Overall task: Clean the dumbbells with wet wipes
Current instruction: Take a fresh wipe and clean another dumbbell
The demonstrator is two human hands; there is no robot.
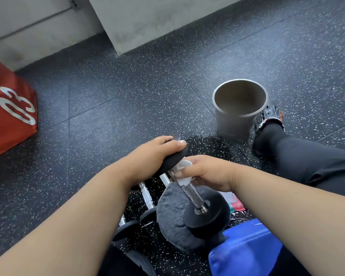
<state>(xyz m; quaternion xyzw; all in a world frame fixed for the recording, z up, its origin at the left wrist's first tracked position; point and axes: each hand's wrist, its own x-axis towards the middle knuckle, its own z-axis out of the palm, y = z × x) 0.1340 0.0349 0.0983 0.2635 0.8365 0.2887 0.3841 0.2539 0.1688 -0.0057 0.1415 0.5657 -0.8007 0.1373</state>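
A black dumbbell (pixel 204 213) with a chrome handle is tilted, its near head low by a grey towel (pixel 170 208). My left hand (pixel 153 154) grips the far head from above. My right hand (pixel 204 172) holds a white wet wipe (pixel 182 181) wrapped round the upper part of the handle. Two more dumbbells (pixel 146 196) lie on the floor under my left forearm, partly hidden.
A grey metal bucket (pixel 240 110) stands on the speckled rubber floor to the right, with a wet patch (pixel 209 146) in front of it. My outstretched leg and shoe (pixel 269 118) lie beside it. A red box (pixel 10 114) sits far left. A blue bag (pixel 245 250) and a wipes pack (pixel 235 204) are near.
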